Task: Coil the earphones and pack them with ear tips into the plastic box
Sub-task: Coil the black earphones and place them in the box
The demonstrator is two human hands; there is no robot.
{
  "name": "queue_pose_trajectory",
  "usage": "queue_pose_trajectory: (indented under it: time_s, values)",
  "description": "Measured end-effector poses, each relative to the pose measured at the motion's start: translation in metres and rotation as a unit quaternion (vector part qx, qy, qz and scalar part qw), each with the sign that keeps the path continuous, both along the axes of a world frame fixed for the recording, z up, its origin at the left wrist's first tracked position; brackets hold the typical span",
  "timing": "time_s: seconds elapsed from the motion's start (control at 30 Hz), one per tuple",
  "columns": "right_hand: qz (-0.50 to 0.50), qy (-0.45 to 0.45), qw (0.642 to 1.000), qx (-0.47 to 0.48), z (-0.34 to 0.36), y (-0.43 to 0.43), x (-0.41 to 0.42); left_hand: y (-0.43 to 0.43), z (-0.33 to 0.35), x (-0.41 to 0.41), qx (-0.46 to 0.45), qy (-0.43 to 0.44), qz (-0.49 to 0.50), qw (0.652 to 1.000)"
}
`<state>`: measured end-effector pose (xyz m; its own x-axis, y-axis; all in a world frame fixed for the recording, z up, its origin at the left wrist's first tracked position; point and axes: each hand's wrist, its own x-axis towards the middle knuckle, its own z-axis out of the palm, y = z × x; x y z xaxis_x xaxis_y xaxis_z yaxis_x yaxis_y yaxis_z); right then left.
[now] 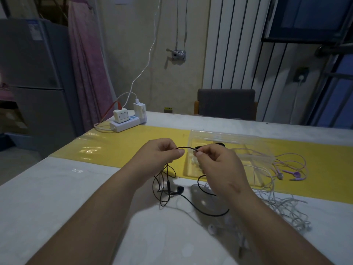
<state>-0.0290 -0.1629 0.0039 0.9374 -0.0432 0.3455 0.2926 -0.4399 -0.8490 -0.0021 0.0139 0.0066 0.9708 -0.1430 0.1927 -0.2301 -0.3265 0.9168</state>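
Both hands are raised above the table's middle. My left hand (161,152) pinches the black earphone cable (188,148), and my right hand (215,159) pinches the same cable a short span to the right. The rest of the black cable hangs down in loose loops to the table, where a black earbud (179,189) lies. A clear plastic box (229,142) stands just behind my right hand on the yellow strip, with small white ear tips (194,160) inside near its left wall.
Purple earphones (290,174) lie right of the box. A tangle of white earphones (282,207) spreads over the near right of the table. A white power strip (127,121) with chargers sits at the far left corner. A grey chair (226,104) stands behind the table.
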Motion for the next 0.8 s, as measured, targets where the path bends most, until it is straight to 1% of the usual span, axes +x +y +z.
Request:
queue_pose_trajectory:
  time_s: [0.07,0.3,0.5,0.6,0.8]
  values:
    - [-0.005,0.0,1.0,0.004,-0.0008,0.0,0.0004,0.0016,0.0036,-0.0028,-0.009,0.038,-0.017,0.999]
    - [-0.005,-0.001,1.0,0.003,-0.001,-0.0001,0.0005,0.0015,0.0039,-0.0029,-0.028,0.13,-0.054,0.99]
    - [-0.021,0.002,1.0,0.008,-0.0018,-0.0008,0.001,0.0045,0.0063,-0.0035,-0.074,0.136,-0.073,0.985]
    - [-0.027,0.004,1.0,0.013,-0.0015,-0.0007,0.0012,0.004,0.0067,-0.0023,-0.119,0.145,-0.073,0.98]
    - [-0.033,0.005,0.999,0.011,-0.0009,-0.0011,0.0016,0.0054,0.0066,-0.0022,-0.107,0.137,-0.089,0.981]
